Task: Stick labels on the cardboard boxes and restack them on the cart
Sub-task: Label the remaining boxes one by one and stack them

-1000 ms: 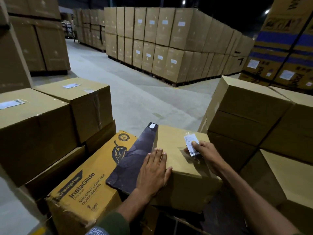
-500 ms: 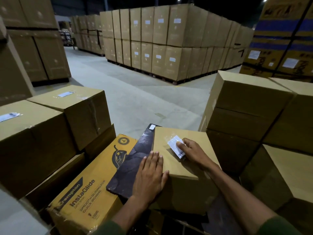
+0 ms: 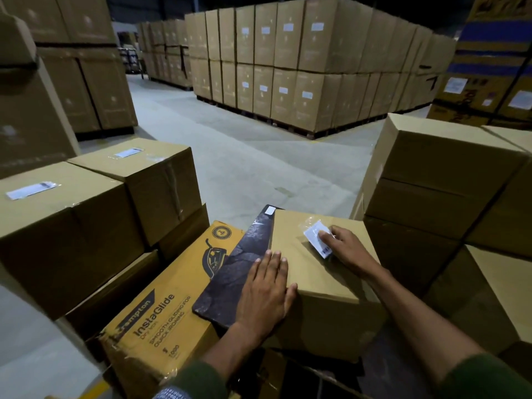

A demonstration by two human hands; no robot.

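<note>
Both hands rest flat, arms reaching forward from below.

The left hand [image 3: 266,292] lies palm down, fingers [image 3: 273,263] straight and close together, thumb spread out to the side, its forearm running back to a dark green sleeve [image 3: 198,381]. The right hand [image 3: 348,249] reaches farther forward, palm down, fingertips [image 3: 326,236] pressed downward, wrist slightly bent, its bare forearm stretching back to a green cuff [image 3: 486,375].

Boxes around one box under two hands

A label [image 3: 317,239] lies on the middle box [image 3: 322,272]; printed box [image 3: 161,315] left of it, stacked boxes [image 3: 437,180] right, pallet stack [image 3: 302,61] behind.
</note>
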